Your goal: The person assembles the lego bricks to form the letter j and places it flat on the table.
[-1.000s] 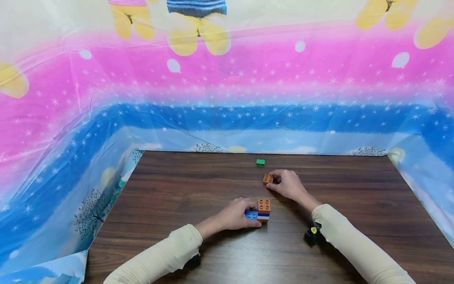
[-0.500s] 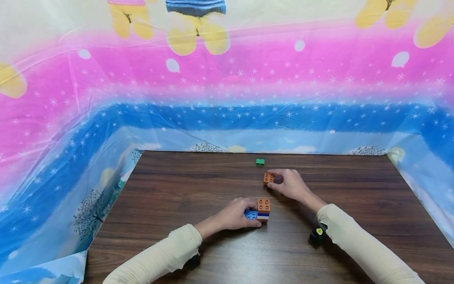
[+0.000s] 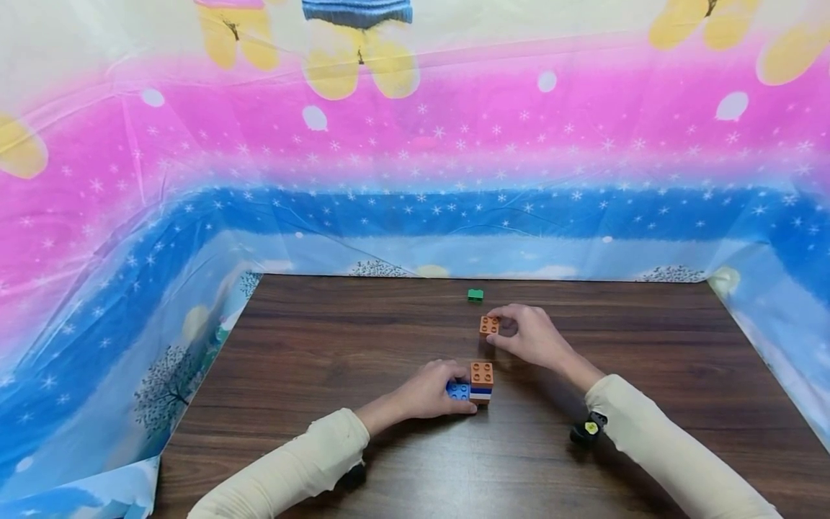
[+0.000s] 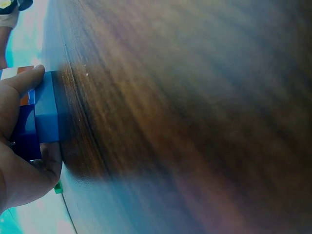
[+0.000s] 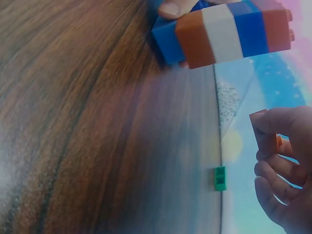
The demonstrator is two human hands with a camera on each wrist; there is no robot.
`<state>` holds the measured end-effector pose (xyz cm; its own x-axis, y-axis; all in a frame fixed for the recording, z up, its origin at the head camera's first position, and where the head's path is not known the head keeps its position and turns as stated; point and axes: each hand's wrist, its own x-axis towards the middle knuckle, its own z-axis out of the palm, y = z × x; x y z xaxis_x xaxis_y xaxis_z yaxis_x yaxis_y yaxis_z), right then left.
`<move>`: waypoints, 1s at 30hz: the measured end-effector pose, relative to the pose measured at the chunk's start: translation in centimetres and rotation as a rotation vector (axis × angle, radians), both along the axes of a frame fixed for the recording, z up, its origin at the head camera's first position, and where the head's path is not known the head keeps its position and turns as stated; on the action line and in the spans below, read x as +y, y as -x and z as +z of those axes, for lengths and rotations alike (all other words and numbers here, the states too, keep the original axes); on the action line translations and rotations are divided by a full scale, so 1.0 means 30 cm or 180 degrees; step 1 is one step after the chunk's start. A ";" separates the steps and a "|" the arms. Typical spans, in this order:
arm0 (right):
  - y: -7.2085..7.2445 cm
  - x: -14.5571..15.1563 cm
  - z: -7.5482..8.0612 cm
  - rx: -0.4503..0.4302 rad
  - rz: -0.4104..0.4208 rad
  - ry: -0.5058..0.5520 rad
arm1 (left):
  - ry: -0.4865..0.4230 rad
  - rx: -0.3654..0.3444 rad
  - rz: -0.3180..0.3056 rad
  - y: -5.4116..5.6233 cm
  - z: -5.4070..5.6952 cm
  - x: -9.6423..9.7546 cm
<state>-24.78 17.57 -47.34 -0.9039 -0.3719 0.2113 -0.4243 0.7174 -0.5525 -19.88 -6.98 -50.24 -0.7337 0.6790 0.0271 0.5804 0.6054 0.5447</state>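
My left hand (image 3: pixel 433 390) grips a stack of toy building bricks (image 3: pixel 481 382) near the middle of the table. Orange, white, blue and orange layers rise from bottom to top in the right wrist view, with a light blue brick (image 5: pixel 168 39) low at the stack's base. Farther back, my right hand (image 3: pixel 533 337) pinches a loose orange brick (image 3: pixel 489 326) by its sides, thumb in front and index finger behind. Its four-stud face points up. In the right wrist view that orange brick (image 5: pixel 265 139) shows partly behind the thumb and fingers.
A small green brick (image 3: pixel 475 295) lies near the table's back edge, beyond the right hand. The dark wood table (image 3: pixel 337 324) is bordered by a printed cloth (image 3: pixel 415 216) at the back and sides.
The right wrist and forearm have swung slightly to the right, while the pinched orange brick has barely shifted. The left hand and its stack look the same.
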 end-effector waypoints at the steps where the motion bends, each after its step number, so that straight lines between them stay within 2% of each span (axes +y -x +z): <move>1: -0.003 0.000 0.006 0.0012 0.0006 0.0011 | 0.0006 -0.0006 0.0001 0.000 0.001 0.000; 14: -0.058 0.003 0.091 0.0159 0.0068 0.0033 | 0.0004 -0.0028 -0.0005 0.002 0.006 0.002; 30: -0.163 -0.011 0.164 0.0167 0.0253 -0.0011 | -0.0004 -0.0010 -0.0013 -0.002 0.004 0.001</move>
